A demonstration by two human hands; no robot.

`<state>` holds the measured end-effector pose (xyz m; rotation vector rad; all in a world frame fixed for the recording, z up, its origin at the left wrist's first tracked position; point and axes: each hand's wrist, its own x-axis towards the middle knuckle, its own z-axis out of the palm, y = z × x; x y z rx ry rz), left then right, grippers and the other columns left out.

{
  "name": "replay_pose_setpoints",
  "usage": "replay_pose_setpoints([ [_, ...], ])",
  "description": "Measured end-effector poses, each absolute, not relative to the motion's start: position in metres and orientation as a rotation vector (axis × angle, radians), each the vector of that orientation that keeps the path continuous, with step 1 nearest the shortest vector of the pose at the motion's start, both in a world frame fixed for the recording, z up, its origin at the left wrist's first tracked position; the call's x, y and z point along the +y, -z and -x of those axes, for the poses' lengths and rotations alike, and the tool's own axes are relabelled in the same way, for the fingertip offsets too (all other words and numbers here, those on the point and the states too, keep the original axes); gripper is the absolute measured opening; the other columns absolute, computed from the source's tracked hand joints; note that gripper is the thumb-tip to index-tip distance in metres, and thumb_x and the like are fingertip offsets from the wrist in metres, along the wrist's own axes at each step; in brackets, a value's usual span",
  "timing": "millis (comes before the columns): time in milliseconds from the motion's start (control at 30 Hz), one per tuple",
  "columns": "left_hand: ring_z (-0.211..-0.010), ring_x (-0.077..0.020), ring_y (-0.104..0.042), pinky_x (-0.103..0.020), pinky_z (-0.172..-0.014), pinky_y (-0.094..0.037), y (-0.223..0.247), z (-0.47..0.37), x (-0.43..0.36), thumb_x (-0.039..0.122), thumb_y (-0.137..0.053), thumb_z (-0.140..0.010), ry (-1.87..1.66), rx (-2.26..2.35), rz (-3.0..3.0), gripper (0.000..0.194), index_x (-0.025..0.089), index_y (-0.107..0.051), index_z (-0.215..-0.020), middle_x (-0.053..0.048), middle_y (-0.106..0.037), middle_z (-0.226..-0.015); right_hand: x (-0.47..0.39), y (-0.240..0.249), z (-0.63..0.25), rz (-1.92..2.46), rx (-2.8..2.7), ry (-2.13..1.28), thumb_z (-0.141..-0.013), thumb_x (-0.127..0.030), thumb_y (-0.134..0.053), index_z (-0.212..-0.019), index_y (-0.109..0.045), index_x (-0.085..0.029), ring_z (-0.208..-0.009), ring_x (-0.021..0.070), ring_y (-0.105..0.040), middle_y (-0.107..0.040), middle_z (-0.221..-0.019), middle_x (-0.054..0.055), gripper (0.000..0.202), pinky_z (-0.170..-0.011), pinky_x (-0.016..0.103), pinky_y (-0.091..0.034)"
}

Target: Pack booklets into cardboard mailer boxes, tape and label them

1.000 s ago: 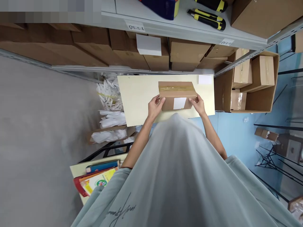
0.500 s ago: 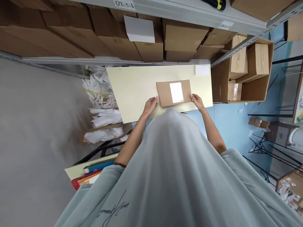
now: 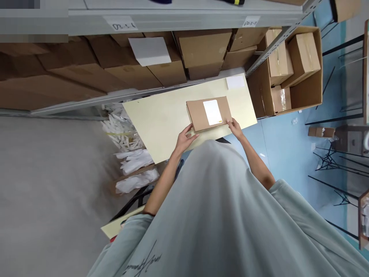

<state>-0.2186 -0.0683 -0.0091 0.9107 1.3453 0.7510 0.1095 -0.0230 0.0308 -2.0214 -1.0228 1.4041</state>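
A cardboard box (image 3: 197, 115) is being flanked by both hands; one near corner is being touched by the right hand (image 3: 236, 129), pinching unclear; the left hand (image 3: 183, 140) is being held spread at the other.

A brown cardboard box (image 3: 198, 117), oblong and closed on the face that shows, sits over the pale yellow table (image 3: 161, 119), toward 3 o'clock from its middle. Its labelled face is turned up to view, the long edges slanting from just below 9 o'clock to just above 3, with a narrow side showing at 9. The white label (image 3: 212, 112), upright and rectangular, bears a small orange mark at its 5 o'clock corner.
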Motion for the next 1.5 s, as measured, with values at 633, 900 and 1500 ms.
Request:
replay_pose_setpoints([
  [633,-0.113,-0.0261,-0.075,-0.043,-0.112,-0.065,-0.121,-0.025,0.044,0.055,-0.074,-0.105,-0.864,1.275,-1.687,0.049,0.029,-0.082,-0.146,-0.009,-0.068,-0.122,-0.071,-0.077,-0.319,1.801,-0.392,-1.236,-0.077,-0.102,-0.076,-0.107,-0.083,-0.023,-0.104,0.0255,-0.081,-0.087,-0.111,0.01,0.085,-0.102,0.043,-0.069],
  [900,-0.115,-0.0285,-0.076,-0.05,-0.115,-0.066,-0.149,-0.23,0.088,0.051,-0.074,-0.105,-0.846,1.363,-1.764,0.049,0.032,-0.079,-0.15,-0.01,-0.07,-0.121,-0.023,-0.074,-0.516,1.633,-0.306,-1.276,-0.08,-0.087,-0.085,-0.119,-0.086,-0.027,-0.127,0.0286,-0.079,-0.086,-0.132,0.007,0.072,-0.106,0.042,-0.068],
  [1500,-0.148,-0.0357,-0.065,-0.05,-0.133,-0.049,-0.179,-0.51,0.229,0.035,-0.06,-0.108,-0.433,1.185,-2.081,0.058,0.027,-0.066,-0.166,-0.014,-0.07,-0.155,0.024,-0.085,-0.682,1.56,-0.065,-1.118,-0.078,-0.086,-0.085,-0.152,-0.065,-0.021,-0.152,0.0334,-0.068,-0.072,-0.156,0.019,0.101,-0.131,0.051,-0.057],
])
